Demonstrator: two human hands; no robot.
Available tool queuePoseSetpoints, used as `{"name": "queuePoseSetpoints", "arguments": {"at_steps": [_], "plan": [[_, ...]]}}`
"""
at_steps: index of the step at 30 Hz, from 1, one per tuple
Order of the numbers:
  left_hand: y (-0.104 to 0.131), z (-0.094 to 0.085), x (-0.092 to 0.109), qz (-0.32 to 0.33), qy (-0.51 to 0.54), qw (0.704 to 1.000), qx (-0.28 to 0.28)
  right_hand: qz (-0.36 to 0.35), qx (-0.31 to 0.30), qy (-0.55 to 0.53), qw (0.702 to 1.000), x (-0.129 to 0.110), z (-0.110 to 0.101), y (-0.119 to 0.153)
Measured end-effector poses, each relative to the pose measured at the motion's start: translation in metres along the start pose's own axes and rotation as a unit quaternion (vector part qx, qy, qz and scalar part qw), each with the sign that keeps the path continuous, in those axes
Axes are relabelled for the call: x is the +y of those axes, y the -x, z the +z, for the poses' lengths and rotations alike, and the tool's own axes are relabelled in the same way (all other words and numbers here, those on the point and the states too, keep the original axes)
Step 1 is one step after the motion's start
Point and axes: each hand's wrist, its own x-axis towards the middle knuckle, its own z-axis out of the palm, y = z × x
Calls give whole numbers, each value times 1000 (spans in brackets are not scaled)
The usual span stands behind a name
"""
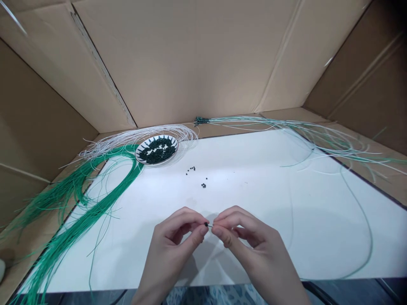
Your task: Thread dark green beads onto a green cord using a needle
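Above the front of the white board (254,186), my left hand (178,241) pinches a small dark bead (206,224) between thumb and forefinger. Facing it, my right hand (251,241) is closed on a thin pale strand (210,226) whose short tip reaches the bead. Whether the strand passes through the bead is too small to tell. A few loose dark beads (204,185) lie on the board beyond my fingertips, with several more scattered beads (191,169) farther back. A patterned plate (137,154) heaped with dark beads stands at the back left.
Bundles of green cord (108,203) spread along the left side, with white cord (127,135) behind the plate. Across the back right lies a bundle of beaded strands (241,121). One long pale-green strand (370,237) curves over the right side. Cardboard walls (203,55) enclose the board.
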Motion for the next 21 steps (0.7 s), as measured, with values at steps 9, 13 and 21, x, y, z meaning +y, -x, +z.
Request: {"name": "queuePoseSetpoints", "arguments": {"at_steps": [9,13,21], "plan": [[0,7,5,12,-20,1000,-13,4,-20,-21,1000,4,-6,1],[0,6,6,7,-31,999,-18,9,-11,-38,999,5,-7,1],[1,8,10,8,-48,999,-8,2,-22,0,1000,3,-9,2]]}}
